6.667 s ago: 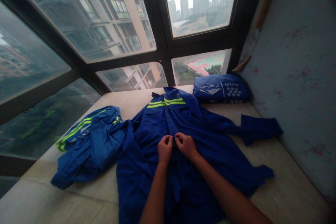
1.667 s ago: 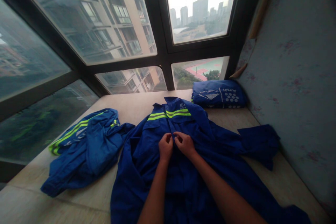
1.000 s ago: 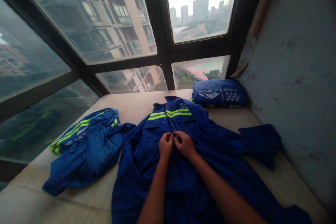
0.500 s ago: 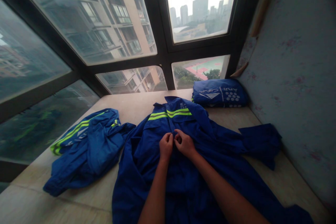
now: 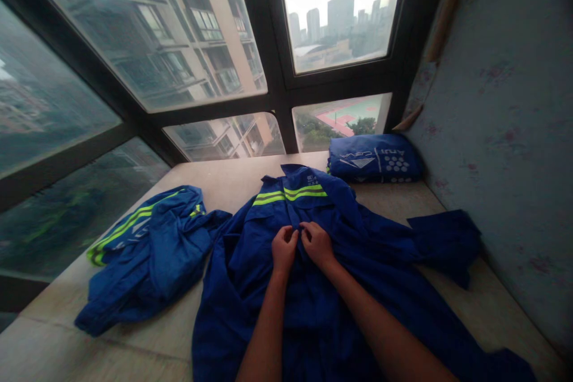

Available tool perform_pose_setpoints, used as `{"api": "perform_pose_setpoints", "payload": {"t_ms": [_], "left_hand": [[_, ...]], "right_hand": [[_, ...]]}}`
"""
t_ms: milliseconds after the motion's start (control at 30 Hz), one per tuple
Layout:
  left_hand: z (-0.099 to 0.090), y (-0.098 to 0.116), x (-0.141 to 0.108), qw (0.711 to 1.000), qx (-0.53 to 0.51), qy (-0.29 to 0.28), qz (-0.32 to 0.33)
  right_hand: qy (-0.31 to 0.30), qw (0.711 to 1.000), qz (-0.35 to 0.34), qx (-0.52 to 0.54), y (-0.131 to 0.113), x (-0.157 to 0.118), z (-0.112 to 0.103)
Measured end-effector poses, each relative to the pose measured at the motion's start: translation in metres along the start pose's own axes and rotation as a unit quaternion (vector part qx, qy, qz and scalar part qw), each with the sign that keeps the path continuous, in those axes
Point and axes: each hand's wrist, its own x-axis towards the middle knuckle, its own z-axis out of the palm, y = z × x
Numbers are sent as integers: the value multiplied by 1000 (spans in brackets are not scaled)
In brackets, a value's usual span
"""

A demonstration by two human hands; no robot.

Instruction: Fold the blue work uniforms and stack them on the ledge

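A dark blue work jacket [image 5: 264,250] with yellow-green reflective stripes across the chest lies spread out in front of me, collar toward the window. Over its front opening, just below the stripes, my left hand [image 5: 284,246] pinches the edge of the jacket's front. Close beside it, my right hand [image 5: 316,243] is closed on the front edge too, fingertips almost meeting those of the left. Whatever small part sits between the fingertips is hidden. One sleeve [image 5: 443,245] stretches to the right, its end folded over.
A crumpled blue garment [image 5: 152,256] with reflective stripes lies on the left of the pale stone ledge [image 5: 49,322]. At the back right sits a folded blue garment [image 5: 376,158] with white print. Dark-framed windows [image 5: 282,92] border the ledge; a flowered wall [image 5: 505,149] stands on the right.
My right fingers have shifted slightly and straightened a little at the jacket's front edge. My left hand has barely moved, and the garments lie as before.
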Motion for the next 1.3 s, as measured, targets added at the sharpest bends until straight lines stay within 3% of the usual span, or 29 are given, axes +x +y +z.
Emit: {"api": "perform_pose_setpoints", "payload": {"t_ms": [400,1300], "left_hand": [[-2,-4,1,1000,-15,-17,12],[-10,-2,-1,998,-49,-24,9]], "right_hand": [[-14,999,0,-42,-1,2,4],[9,999,-31,24,4,3,2]]}}
